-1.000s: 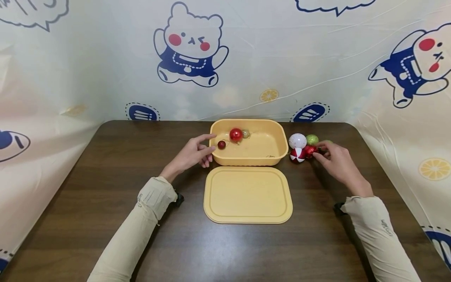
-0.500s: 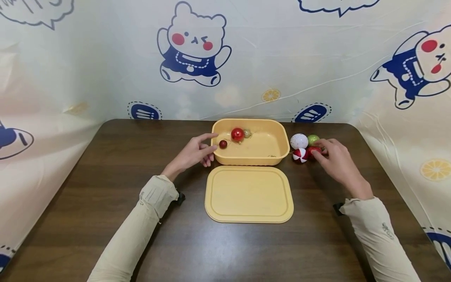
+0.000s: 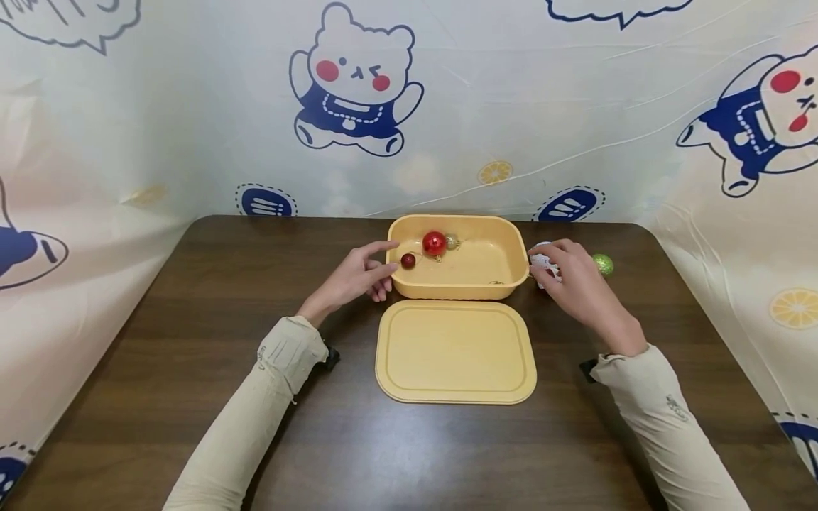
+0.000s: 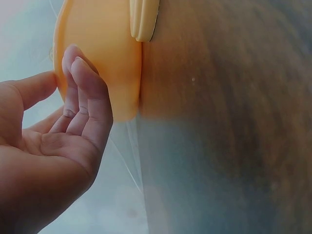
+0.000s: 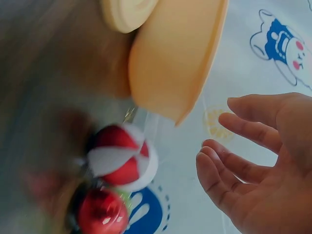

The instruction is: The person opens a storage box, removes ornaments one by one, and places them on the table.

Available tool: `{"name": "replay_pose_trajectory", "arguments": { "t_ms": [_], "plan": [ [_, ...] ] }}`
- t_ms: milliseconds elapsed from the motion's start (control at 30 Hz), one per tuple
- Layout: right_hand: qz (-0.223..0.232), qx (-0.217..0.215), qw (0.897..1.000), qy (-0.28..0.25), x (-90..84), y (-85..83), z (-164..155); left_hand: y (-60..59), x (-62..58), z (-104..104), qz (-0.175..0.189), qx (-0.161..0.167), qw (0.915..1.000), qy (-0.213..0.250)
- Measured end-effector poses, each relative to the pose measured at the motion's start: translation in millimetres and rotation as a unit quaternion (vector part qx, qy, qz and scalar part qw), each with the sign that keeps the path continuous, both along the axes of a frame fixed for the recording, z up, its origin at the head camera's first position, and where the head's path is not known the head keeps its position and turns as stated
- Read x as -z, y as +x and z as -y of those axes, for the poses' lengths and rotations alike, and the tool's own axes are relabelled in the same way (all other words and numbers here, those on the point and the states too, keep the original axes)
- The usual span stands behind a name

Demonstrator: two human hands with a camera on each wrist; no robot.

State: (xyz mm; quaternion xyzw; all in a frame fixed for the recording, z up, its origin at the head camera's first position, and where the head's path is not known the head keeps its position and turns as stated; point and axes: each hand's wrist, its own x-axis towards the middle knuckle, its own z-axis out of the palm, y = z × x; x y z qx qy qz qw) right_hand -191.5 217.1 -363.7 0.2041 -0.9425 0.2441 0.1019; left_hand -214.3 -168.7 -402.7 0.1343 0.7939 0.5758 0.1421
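My left hand (image 3: 353, 278) rests at the left end of a yellow plastic box (image 3: 456, 292), thumb right at the rim and the other fingers loosely bent along the outer wall. Inside the box lie a shiny red ball ornament (image 3: 434, 243), a small gold one (image 3: 452, 241) and a small dark red one (image 3: 407, 261). My right hand (image 3: 583, 291) hovers over ornaments beside the box's right end, fingers spread and slightly bent, nothing in its grasp. Beneath it are a white speckled ball (image 3: 542, 260), a red-and-white ball (image 5: 117, 157) and a red ball (image 5: 102, 212).
A yellow lid (image 3: 456, 351) lies flat on the dark wooden table (image 3: 409, 454), just in front of the box. To the right of my right hand sits a green glitter ball (image 3: 602, 265). A printed cloth (image 3: 460, 106) hangs behind the table.
My right hand has moved left from the red ball to over the white ball, uncovering the green ball on the right. My left hand stays at the box; the view shifts slightly.
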Motion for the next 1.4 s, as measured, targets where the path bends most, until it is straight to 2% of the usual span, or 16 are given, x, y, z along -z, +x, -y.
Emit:
{"name": "replay_pose_trajectory", "arguments": {
  "t_ms": [267,633,833,1200,1400],
  "plan": [
    [0.012,-0.045,0.999,-0.009,-7.0,-12.0,34.6,-0.5,-1.7,-0.7,0.000,-0.002,1.0000,-0.004],
    [0.045,-0.072,0.996,-0.027,0.5,-34.6,73.6,1.5,-2.3,-0.4,0.001,-0.004,1.0000,-0.006],
    [0.031,-0.101,0.994,-0.032,3.5,-44.4,87.9,1.8,-2.6,-0.2,-0.003,0.000,1.0000,-0.003],
    [0.021,-0.116,0.993,-0.027,5.7,-60.3,121.4,1.0,-2.7,-1.4,0.002,0.002,1.0000,0.009],
    [0.003,-0.140,0.990,-0.032,16.2,-69.5,136.6,0.1,-0.7,-1.6,0.002,-0.002,0.9999,0.012]
  ]
}}
